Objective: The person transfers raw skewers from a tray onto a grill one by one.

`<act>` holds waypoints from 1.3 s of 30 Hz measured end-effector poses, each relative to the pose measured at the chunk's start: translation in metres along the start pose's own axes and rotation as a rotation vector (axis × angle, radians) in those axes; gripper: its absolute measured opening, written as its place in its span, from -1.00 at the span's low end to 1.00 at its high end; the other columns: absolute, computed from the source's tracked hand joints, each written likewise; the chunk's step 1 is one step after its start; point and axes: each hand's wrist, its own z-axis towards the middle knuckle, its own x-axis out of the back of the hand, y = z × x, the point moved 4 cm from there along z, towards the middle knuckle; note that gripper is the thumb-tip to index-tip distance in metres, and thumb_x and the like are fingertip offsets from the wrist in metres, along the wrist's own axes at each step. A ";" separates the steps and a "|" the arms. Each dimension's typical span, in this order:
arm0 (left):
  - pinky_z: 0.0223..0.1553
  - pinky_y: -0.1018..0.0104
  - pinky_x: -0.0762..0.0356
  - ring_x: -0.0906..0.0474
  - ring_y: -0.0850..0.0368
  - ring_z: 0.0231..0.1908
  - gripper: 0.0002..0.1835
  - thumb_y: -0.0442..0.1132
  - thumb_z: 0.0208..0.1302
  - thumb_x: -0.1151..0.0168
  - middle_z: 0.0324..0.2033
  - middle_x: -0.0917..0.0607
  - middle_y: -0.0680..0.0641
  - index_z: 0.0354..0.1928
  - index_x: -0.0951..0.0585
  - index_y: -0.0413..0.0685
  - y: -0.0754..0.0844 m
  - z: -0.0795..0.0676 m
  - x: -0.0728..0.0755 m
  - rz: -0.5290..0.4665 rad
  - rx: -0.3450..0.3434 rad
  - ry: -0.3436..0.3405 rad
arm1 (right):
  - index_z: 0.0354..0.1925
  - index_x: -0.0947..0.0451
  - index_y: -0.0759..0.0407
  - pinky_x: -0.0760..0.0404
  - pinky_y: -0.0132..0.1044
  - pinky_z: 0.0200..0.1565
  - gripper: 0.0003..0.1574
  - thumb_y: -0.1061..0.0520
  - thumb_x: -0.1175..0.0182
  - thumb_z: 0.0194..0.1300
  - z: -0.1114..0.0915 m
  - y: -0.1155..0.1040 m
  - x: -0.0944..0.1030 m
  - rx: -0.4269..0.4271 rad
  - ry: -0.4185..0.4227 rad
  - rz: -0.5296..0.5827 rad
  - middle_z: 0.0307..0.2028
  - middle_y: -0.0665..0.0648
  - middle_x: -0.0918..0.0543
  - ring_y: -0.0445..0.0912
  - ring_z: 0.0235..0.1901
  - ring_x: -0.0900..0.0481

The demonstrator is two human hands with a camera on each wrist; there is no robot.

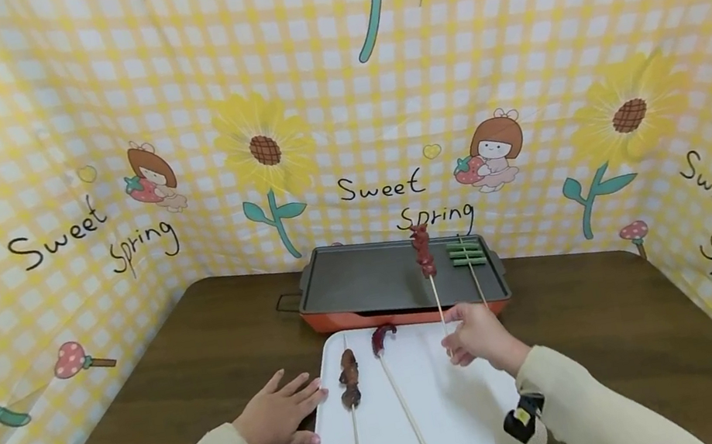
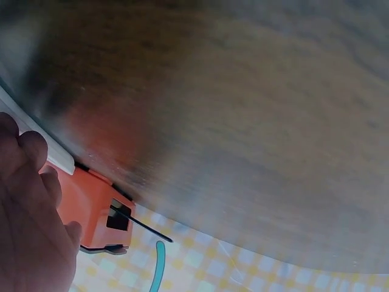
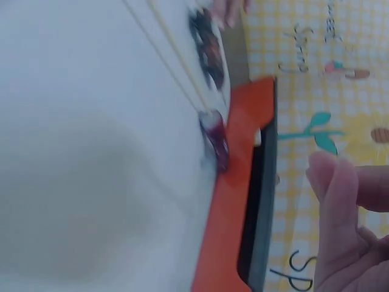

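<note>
My right hand pinches the stick of a skewer threaded with red meat pieces. The skewer stands nearly upright in the head view, its meat overlapping the dark griddle. In the right wrist view the thumb and fingertips meet; the skewer itself does not show there. My left hand lies with fingers spread at the left edge of a white tray. On that tray rest a skewer of brown pieces and one with a dark red curled piece.
A skewer of green pieces lies on the griddle's right side. The griddle has an orange base and a wire handle at its left, behind the tray. All stand on a brown wooden table; a patterned cloth hangs around it.
</note>
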 end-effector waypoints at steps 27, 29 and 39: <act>0.26 -0.12 -0.16 -0.27 0.02 0.33 -0.21 0.39 0.24 0.13 0.31 -0.42 -0.04 0.34 -0.42 0.02 -0.002 -0.001 -0.002 -0.006 0.008 -0.040 | -0.09 -0.41 0.51 -0.56 -0.37 -0.57 -0.74 0.47 -0.11 0.21 0.053 0.003 0.013 -0.139 -0.063 -0.003 -0.38 0.38 -0.65 -0.16 -0.69 -0.52; 0.25 -0.12 -0.17 -0.28 0.02 0.32 -0.21 0.39 0.25 0.13 0.30 -0.43 -0.04 0.34 -0.42 0.02 -0.002 -0.001 -0.001 0.011 0.003 -0.029 | -0.09 -0.42 0.51 -0.56 -0.37 -0.57 -0.74 0.47 -0.12 0.21 0.053 0.003 0.013 -0.143 -0.061 -0.015 -0.39 0.38 -0.65 -0.16 -0.69 -0.52; 0.26 -0.10 -0.17 -0.28 0.03 0.33 -0.23 0.36 0.23 0.07 0.30 -0.43 -0.03 0.34 -0.42 0.03 0.002 -0.002 0.004 -0.003 0.013 -0.053 | -0.07 -0.47 0.57 -0.59 -0.34 -0.56 -0.70 0.46 -0.15 0.19 0.056 0.004 0.008 -0.139 -0.040 -0.045 -0.42 0.38 -0.66 -0.17 -0.70 -0.53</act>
